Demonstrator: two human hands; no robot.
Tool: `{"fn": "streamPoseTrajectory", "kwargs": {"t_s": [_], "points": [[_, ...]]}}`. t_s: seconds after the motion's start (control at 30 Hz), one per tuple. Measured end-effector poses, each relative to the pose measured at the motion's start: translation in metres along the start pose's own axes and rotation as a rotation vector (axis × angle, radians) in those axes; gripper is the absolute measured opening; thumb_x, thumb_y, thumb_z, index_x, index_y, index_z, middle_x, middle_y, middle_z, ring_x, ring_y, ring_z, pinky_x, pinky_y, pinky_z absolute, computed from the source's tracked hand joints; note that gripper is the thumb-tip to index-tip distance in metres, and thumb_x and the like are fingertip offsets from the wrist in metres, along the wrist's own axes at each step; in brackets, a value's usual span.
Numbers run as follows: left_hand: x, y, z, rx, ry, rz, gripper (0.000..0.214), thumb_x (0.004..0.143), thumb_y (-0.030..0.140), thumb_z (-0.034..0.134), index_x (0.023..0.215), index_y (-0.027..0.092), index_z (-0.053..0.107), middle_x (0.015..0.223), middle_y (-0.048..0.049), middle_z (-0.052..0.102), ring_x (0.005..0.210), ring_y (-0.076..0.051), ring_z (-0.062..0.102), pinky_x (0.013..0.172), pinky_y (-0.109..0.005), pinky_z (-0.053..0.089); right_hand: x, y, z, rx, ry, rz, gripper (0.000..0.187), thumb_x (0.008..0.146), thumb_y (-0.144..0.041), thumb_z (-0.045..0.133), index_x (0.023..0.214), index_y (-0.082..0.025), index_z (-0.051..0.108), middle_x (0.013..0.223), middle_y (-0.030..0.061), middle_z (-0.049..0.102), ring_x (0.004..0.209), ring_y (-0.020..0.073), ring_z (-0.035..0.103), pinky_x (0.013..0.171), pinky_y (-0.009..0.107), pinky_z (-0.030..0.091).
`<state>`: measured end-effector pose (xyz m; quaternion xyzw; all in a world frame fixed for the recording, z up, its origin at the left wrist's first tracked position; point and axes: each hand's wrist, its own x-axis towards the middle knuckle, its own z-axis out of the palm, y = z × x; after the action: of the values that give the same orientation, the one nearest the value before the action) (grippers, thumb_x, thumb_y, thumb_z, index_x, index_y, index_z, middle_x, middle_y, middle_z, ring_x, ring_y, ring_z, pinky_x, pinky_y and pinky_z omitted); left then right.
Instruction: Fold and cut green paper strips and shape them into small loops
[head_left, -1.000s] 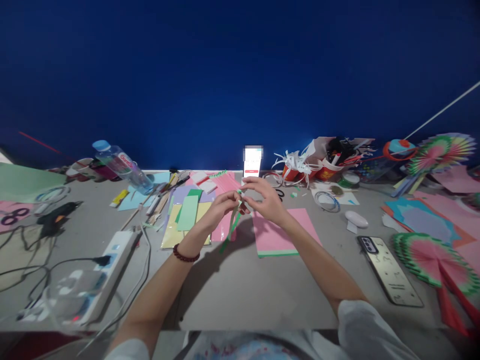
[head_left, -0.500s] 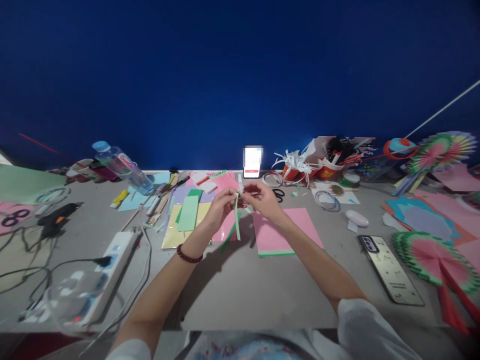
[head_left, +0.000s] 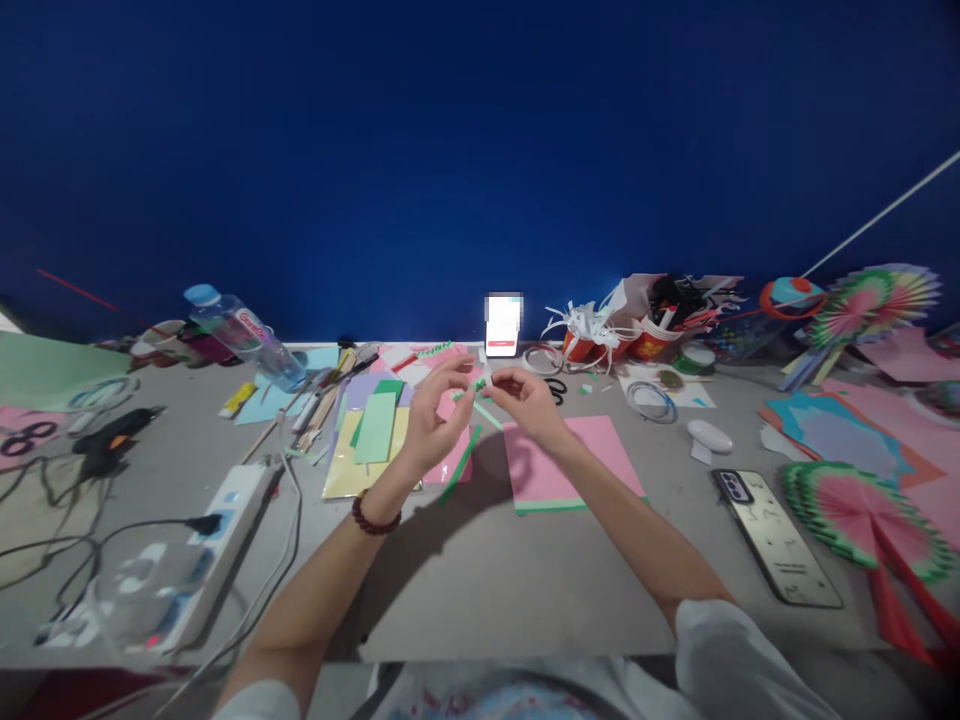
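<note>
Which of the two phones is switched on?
The upright phone, its screen glowing white; the flat phone at the right lies dark.

I count two phones (head_left: pixel 503 325) (one stands lit, the other phone (head_left: pixel 776 540) lies flat), one water bottle (head_left: pixel 240 335), one power strip (head_left: pixel 229 515), one glue gun (head_left: pixel 112 435), one beaded bracelet (head_left: pixel 373 518), and two hands, left hand (head_left: pixel 431 425) and right hand (head_left: pixel 532 400), sharing one green paper strip (head_left: pixel 480 385).
</note>
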<state>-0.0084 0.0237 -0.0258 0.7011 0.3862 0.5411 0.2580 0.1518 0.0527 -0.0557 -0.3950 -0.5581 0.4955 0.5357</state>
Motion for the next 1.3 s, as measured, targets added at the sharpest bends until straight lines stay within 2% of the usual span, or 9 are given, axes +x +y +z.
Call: {"fn": "streamPoseTrajectory", "kwargs": {"t_s": [0.1, 0.27, 0.37, 0.53, 0.73, 0.83, 0.93, 1.07, 1.3], "points": [[-0.002, 0.001, 0.002, 0.055, -0.035, 0.026, 0.004, 0.089, 0.022, 0.051, 0.086, 0.021, 0.054, 0.126, -0.0111, 0.061, 0.120, -0.024, 0.055, 0.102, -0.042, 0.040, -0.002, -0.001, 0.002, -0.009, -0.031, -0.013, 0.024, 0.070, -0.039, 0.073, 0.081, -0.020, 0.062, 0.076, 0.0010, 0.066, 0.072, 0.0155, 0.065, 0.080, 0.035, 0.053], [-0.002, 0.000, 0.001, 0.055, -0.059, 0.051, 0.005, 0.089, 0.021, 0.050, 0.086, 0.022, 0.053, 0.113, -0.0099, 0.066, 0.113, -0.023, 0.058, 0.097, -0.040, 0.042, 0.000, 0.004, 0.000, -0.024, -0.033, -0.020, 0.022, 0.072, -0.036, 0.071, 0.083, -0.020, 0.063, 0.077, 0.0018, 0.067, 0.074, 0.0162, 0.065, 0.080, 0.035, 0.053], [-0.002, 0.005, 0.001, 0.025, -0.101, 0.013, 0.006, 0.090, 0.025, 0.050, 0.087, 0.022, 0.054, 0.109, -0.0098, 0.067, 0.112, -0.023, 0.059, 0.097, -0.038, 0.043, 0.001, 0.009, -0.003, -0.003, -0.045, -0.021, 0.020, 0.074, -0.034, 0.069, 0.086, -0.020, 0.062, 0.077, 0.0016, 0.067, 0.074, 0.0158, 0.066, 0.079, 0.034, 0.053], [-0.004, 0.012, 0.003, 0.018, -0.116, -0.028, 0.007, 0.090, 0.025, 0.051, 0.087, 0.020, 0.056, 0.103, -0.0089, 0.068, 0.093, -0.019, 0.063, 0.085, -0.033, 0.046, 0.002, 0.014, -0.004, 0.067, -0.025, 0.004, 0.037, 0.073, -0.035, 0.070, 0.105, -0.022, 0.057, 0.072, -0.0032, 0.065, 0.071, 0.0148, 0.067, 0.076, 0.033, 0.054], [-0.001, 0.006, -0.001, -0.085, 0.008, -0.035, 0.009, 0.089, 0.027, 0.056, 0.089, 0.019, 0.060, 0.100, -0.0084, 0.068, 0.094, -0.019, 0.063, 0.084, -0.032, 0.048, 0.005, 0.009, -0.002, 0.129, 0.030, 0.103, 0.030, 0.065, -0.041, 0.076, 0.077, -0.018, 0.060, 0.065, -0.0023, 0.064, 0.059, 0.0125, 0.065, 0.060, 0.027, 0.056], [0.005, -0.001, -0.007, -0.203, 0.159, -0.118, 0.010, 0.082, 0.029, 0.065, 0.080, 0.019, 0.062, 0.096, -0.0066, 0.068, 0.093, -0.018, 0.062, 0.081, -0.030, 0.048, 0.006, 0.003, -0.004, 0.181, 0.058, 0.174, 0.036, 0.060, -0.043, 0.079, 0.077, -0.018, 0.059, 0.059, -0.0030, 0.063, 0.053, 0.0124, 0.063, 0.050, 0.025, 0.054], [0.010, -0.012, -0.012, -0.332, 0.279, -0.316, 0.013, 0.073, 0.030, 0.074, 0.076, 0.018, 0.067, 0.074, -0.0009, 0.064, 0.066, -0.011, 0.056, 0.063, -0.023, 0.046, 0.005, -0.004, -0.007, 0.223, 0.049, 0.220, 0.039, 0.059, -0.047, 0.080, 0.075, -0.018, 0.059, 0.057, -0.0034, 0.063, 0.048, 0.0120, 0.061, 0.041, 0.023, 0.052], [0.015, -0.025, -0.015, -0.468, 0.289, -0.506, 0.019, 0.065, 0.030, 0.080, 0.077, 0.018, 0.072, 0.064, 0.0025, 0.060, 0.051, -0.006, 0.047, 0.052, -0.021, 0.039, -0.001, -0.015, -0.007, 0.214, 0.012, 0.232, 0.040, 0.060, -0.049, 0.080, 0.074, -0.018, 0.058, 0.053, -0.0042, 0.061, 0.041, 0.0120, 0.059, 0.031, 0.020, 0.045], [0.012, -0.023, -0.010, -0.457, 0.269, -0.528, 0.021, 0.063, 0.033, 0.081, 0.074, 0.016, 0.074, 0.073, -0.0044, 0.070, 0.067, -0.013, 0.062, 0.059, -0.023, 0.046, -0.023, -0.040, 0.005, 0.103, -0.080, 0.272, 0.033, 0.069, -0.045, 0.075, 0.068, -0.018, 0.057, 0.049, -0.0052, 0.059, 0.030, 0.0079, 0.050, 0.024, 0.016, 0.035]]}}
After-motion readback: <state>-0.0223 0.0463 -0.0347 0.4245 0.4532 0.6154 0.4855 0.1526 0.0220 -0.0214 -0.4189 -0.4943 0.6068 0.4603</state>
